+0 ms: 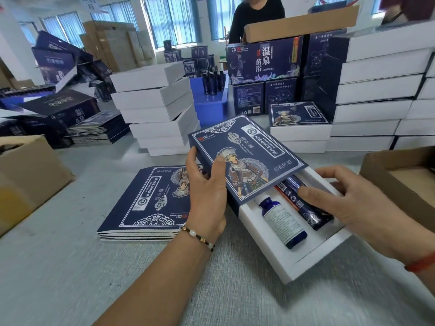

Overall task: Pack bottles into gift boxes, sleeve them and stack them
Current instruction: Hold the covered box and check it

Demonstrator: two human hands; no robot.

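A white gift box [303, 260] lies on the table in front of me, half inside a dark blue printed sleeve [249, 154]. In its foam insert lie a blue bottle with a white label [282, 220] and a dark blue carton [303, 203] beside it. My left hand [207, 191] grips the sleeve's near left edge, thumb on top. My right hand [353, 198] holds the box's right side, its thumb lying on the dark carton.
A pile of flat blue sleeves [146, 203] lies to the left. Stacks of white boxes [157, 107] [376, 90] stand behind. A blue tray [211, 100] holds bottles. Open cardboard cartons [26, 175] [400, 177] flank the work area. A person [256, 12] stands across the table.
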